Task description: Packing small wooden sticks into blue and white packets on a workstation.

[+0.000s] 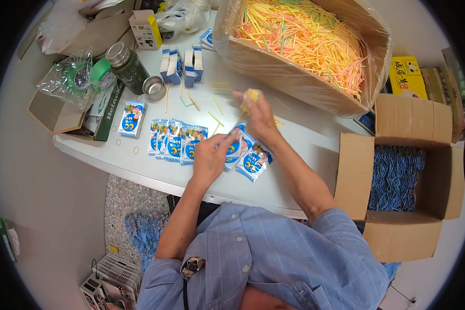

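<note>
My left hand [210, 155] grips a fan of small blue-and-white snack packets [250, 160] just above the white table [294, 139]. My right hand [257, 114] is raised beside them, pinching a small bundle of thin yellow sticks [251, 95] at the fingertips. Several more of the same packets [173, 139] lie overlapped in a row to the left of my left hand, and one packet [132, 118] lies apart further left. A few loose coloured sticks [216, 119] are scattered on the table in front of my hands.
A big cardboard box [294, 82] lined with plastic and full of coloured sticks stands at the back right. An open carton [444, 170] of blue items stands to my right. Small blue-white boxes [181, 64], a metal-capped jar [126, 64] and tape rolls [90, 75] sit at the back left.
</note>
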Action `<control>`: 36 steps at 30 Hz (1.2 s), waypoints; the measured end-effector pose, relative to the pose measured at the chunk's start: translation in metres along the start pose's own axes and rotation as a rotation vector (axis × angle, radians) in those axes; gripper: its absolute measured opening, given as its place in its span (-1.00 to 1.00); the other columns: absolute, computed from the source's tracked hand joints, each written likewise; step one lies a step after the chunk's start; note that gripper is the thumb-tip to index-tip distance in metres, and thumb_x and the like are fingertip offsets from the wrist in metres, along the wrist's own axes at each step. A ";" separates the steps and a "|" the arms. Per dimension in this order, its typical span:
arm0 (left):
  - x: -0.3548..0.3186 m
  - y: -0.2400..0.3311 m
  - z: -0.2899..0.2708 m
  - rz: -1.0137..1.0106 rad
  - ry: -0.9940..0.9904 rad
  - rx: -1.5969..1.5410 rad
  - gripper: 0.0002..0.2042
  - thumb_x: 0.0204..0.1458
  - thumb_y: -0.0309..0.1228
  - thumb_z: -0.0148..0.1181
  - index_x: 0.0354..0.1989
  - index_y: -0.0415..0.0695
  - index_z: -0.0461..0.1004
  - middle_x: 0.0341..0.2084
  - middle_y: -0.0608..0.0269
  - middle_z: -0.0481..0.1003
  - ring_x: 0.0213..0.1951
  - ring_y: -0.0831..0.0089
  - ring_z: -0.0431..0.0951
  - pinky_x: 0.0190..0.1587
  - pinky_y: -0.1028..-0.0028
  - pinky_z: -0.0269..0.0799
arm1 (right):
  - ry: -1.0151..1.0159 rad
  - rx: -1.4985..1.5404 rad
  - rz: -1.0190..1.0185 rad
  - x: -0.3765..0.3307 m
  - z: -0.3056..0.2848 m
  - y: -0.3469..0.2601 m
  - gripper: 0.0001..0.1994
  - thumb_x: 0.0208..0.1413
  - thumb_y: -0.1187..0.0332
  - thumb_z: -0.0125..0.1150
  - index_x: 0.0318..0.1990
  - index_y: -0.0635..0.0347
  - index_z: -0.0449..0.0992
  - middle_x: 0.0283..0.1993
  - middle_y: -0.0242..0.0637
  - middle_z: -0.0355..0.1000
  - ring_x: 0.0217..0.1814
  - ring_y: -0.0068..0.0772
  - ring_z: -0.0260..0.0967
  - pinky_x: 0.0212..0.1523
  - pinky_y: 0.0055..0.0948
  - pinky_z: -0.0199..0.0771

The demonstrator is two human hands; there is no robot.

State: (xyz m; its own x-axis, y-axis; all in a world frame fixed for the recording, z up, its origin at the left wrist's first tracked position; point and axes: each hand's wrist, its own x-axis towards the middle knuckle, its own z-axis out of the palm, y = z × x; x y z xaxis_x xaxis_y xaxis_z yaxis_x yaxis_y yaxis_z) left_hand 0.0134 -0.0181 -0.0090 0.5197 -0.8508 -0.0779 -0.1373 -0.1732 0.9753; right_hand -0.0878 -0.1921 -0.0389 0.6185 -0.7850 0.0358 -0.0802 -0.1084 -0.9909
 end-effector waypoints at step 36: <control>-0.026 0.009 0.002 0.037 -0.069 -0.334 -0.77 0.23 -0.35 0.23 -0.30 -0.31 0.63 -0.56 0.52 0.46 -0.51 0.79 0.25 -0.48 0.65 0.16 | -0.187 0.752 -0.186 -0.049 0.022 -0.086 -0.83 0.44 0.26 -0.17 -0.06 0.14 0.28 0.16 0.15 0.43 0.46 -0.03 0.16 0.48 -0.03 -0.02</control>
State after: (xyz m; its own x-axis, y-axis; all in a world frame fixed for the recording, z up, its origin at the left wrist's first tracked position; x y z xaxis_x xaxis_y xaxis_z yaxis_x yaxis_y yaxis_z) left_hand -0.0027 0.0018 0.0013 0.4599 -0.8869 -0.0438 0.1343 0.0207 0.9907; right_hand -0.0944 -0.1308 0.0414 0.6962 -0.6720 0.2525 0.5447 0.2654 -0.7955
